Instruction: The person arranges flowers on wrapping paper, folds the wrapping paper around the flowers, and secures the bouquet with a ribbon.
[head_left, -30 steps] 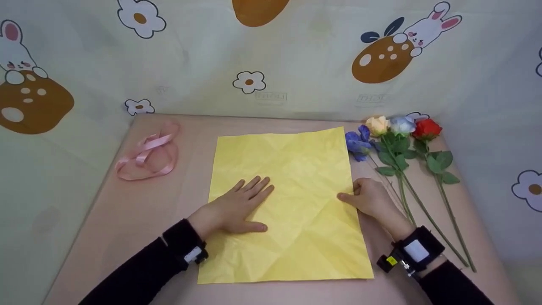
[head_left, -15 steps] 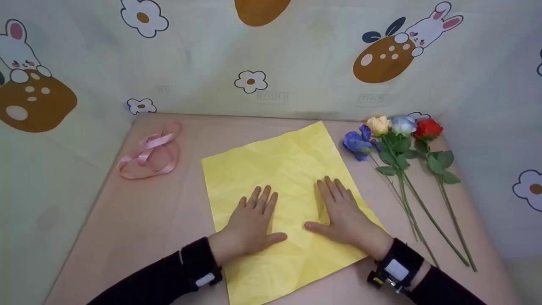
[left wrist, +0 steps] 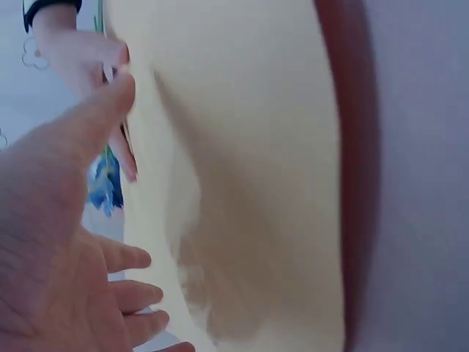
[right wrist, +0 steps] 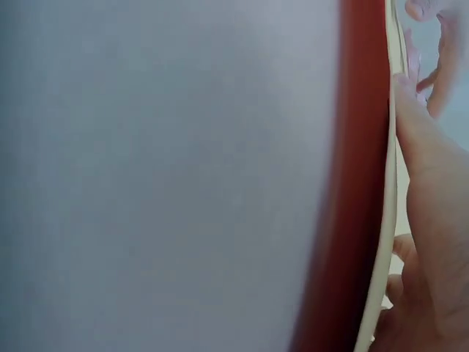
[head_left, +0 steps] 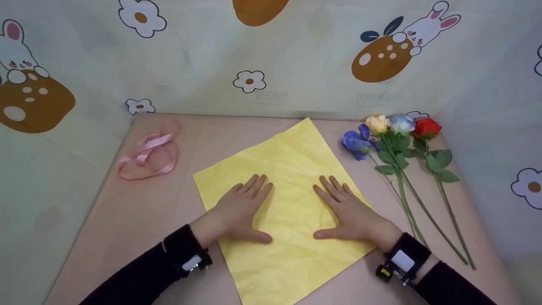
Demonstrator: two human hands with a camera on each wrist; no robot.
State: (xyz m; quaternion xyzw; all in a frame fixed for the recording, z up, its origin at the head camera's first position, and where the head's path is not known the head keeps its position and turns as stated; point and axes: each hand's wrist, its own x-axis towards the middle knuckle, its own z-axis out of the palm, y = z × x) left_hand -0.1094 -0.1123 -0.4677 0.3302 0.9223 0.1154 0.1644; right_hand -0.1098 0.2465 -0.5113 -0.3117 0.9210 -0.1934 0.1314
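A creased sheet of yellow wrapping paper [head_left: 292, 212] lies turned at an angle on the table, one corner pointing to the back. My left hand [head_left: 243, 209] rests on its left half, fingers spread and straight, thumb out toward the middle. On the right half lies my right hand [head_left: 351, 214], also flat with fingers spread, its wrist over the paper's right corner. Both hands show at the paper's surface in the left wrist view. The right wrist view catches the paper [right wrist: 392, 169] nearly edge-on beside the right thumb.
A loosely looped pink ribbon [head_left: 152, 150] lies at the table's back left. Along the right side are long-stemmed artificial flowers: a blue one [head_left: 355, 142], a cream rose [head_left: 377, 125], a pale blue rose [head_left: 401, 125] and a red rose [head_left: 427, 128]. A patterned curtain [head_left: 203, 55] stands behind.
The paper has turned counterclockwise from nearly straight to slanted. My right hand has let go of the paper's right edge and now lies flat on it; my left hand has stayed flat.
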